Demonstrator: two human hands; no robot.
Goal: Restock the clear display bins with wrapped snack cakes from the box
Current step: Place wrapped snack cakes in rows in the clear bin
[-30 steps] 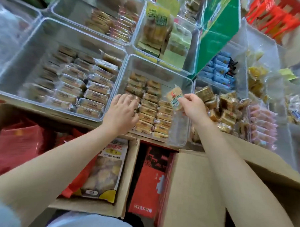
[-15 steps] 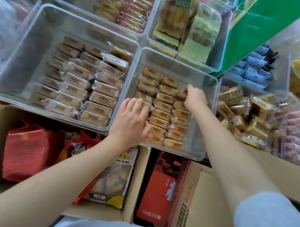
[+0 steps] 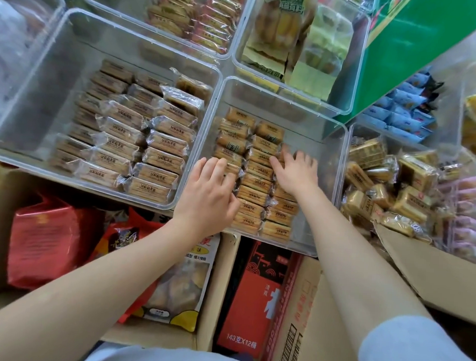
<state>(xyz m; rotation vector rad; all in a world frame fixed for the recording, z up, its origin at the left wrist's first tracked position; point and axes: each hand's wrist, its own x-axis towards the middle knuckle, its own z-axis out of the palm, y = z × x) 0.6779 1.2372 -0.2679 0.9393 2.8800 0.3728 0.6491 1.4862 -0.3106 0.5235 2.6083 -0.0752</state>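
Observation:
Tan wrapped snack cakes [image 3: 255,193] lie in neat rows inside the middle clear bin [image 3: 335,189]. My left hand [image 3: 209,190] rests on the left row near the bin's front, its fingers laid over the wrappers. My right hand [image 3: 295,169] presses with spread fingers on the right row, farther back. Neither hand holds a cake. The right strip of this bin's floor is bare. An open cardboard box [image 3: 224,277] stands below the bins with bagged snacks in it.
A larger clear bin [image 3: 46,65] on the left holds rows of brown wrapped cakes [image 3: 162,140]. A bin of square cakes [image 3: 409,183] sits to the right. A green box [image 3: 414,51] stands behind, a red carton [image 3: 254,302] and a second cardboard box [image 3: 321,318] below.
My right hand carried one wrapped cake into the middle bin, set it down and now lies flat on the rows. My left hand stayed on the left row.

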